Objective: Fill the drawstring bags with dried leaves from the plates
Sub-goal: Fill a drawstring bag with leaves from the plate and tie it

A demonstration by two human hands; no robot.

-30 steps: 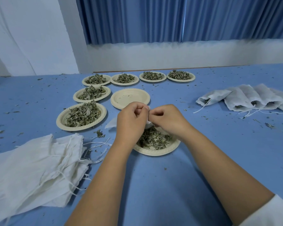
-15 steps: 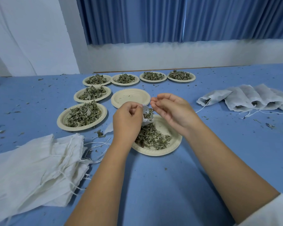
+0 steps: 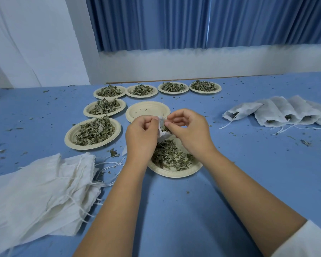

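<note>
Grips the bag (image 3: 162, 133) by its left edge in the left hand (image 3: 140, 138), fingers curled shut round the cloth. Pinches the right lip of the mouth with the right hand (image 3: 189, 130), thumb against fingertips. Holds the bag between both hands, just above the near plate (image 3: 174, 173), mouth up, long axis hanging down toward the leaves (image 3: 170, 156). Likely calls for the right hand, directly over the pile, to let go and drop straight down for more.

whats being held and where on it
A small drawstring bag, by its open mouth: left hand grips one edge, right hand pinches at the opposite edge.
</note>
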